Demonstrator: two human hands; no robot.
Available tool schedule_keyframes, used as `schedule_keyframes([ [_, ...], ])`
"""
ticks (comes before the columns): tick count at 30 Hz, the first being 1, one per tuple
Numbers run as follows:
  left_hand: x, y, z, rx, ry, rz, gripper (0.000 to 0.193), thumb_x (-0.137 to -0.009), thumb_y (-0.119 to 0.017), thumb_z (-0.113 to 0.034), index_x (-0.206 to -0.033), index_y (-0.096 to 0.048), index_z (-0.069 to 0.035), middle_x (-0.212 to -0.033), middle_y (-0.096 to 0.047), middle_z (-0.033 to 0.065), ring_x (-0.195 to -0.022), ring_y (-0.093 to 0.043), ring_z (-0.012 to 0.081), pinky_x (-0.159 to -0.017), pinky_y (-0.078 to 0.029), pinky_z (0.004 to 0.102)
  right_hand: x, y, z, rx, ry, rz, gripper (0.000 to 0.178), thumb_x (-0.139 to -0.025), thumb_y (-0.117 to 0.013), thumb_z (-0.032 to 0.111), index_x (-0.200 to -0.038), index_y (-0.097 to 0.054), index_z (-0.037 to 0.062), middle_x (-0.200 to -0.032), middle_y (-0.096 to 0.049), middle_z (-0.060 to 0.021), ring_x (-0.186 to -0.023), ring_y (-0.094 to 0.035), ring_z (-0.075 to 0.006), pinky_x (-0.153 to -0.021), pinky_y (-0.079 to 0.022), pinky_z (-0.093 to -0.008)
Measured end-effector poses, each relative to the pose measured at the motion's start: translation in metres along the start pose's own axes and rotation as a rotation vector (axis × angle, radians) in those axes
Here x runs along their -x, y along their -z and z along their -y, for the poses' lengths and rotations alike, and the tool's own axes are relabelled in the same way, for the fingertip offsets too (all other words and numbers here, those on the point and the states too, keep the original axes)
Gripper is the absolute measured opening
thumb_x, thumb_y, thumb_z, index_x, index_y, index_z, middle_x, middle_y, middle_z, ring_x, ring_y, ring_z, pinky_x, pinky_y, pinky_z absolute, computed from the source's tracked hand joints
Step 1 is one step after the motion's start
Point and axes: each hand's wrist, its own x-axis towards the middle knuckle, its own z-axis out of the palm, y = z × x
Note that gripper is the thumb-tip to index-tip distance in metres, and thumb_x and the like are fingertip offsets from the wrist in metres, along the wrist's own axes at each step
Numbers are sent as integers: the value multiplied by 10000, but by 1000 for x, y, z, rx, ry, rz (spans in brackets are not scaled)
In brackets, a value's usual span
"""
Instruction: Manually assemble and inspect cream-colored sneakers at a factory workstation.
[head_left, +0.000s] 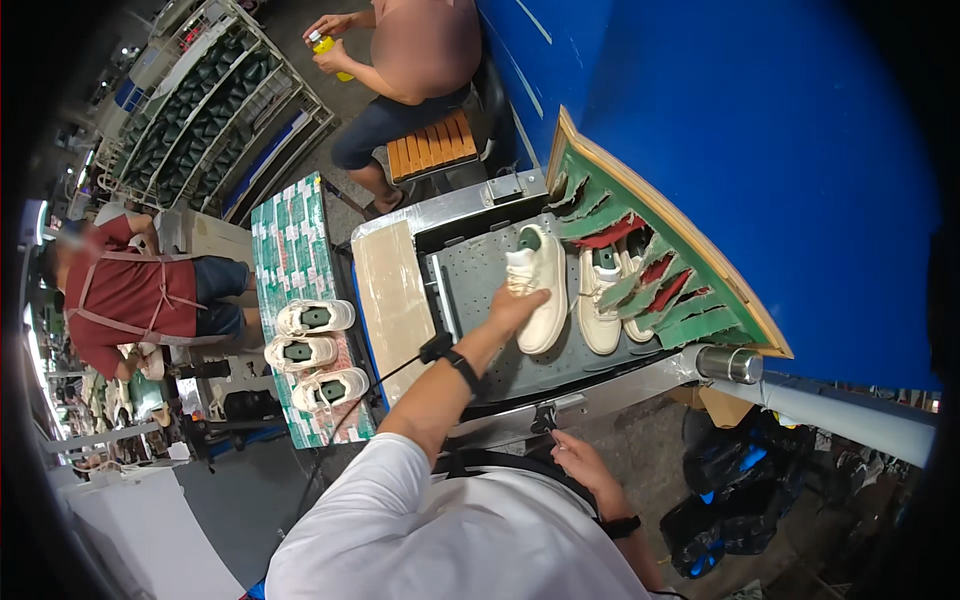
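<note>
My left hand (515, 308) grips a cream lace-up sneaker (547, 300) by its side, over the grey perforated bed (490, 270) of a metal-framed conveyor. Green shows inside the sneaker's opening. Just right of it, two more cream sneakers (598, 315) stand partly beneath a torn green and red flap curtain (690, 318). Close to my body, my right hand (582, 463) has its fingers curled beside a small dark knob (545, 418) on the conveyor's near rail; what it holds, if anything, is too small to make out.
Three cream sneakers (310, 352) rest on a green-and-white taped board (290, 235) at left. A person in a red shirt (140, 300) stands beyond. Another sits on a slatted stool (432, 148), holding a yellow bottle (325, 45). Black bags (735, 490) lie at right, below a blue panel (760, 150).
</note>
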Motion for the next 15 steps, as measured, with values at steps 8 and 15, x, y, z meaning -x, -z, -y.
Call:
schedule_keyframes([
  [8, 134, 153, 8, 105, -57, -203, 558, -880, -838, -218, -1340, -637, 26, -1205, -751, 139, -1059, -737, 237, -918, -587, 378, -37, -84, 39, 101, 109, 105, 563, -1023, -625, 212, -1530, -543, -17, -1066, -667, -24, -926, -594, -107, -839, -501, -271],
  [15, 180, 267, 62, -746, -150, -163, 726, -827, -869, -394, -1322, -578, 50, -1208, -721, 288, -1146, -706, 435, -980, -556, 477, -66, -149, 100, 205, 140, 146, 580, -1031, -622, 248, -1515, -530, -58, -1249, -712, -66, -1095, -628, -133, -974, -498, -291],
])
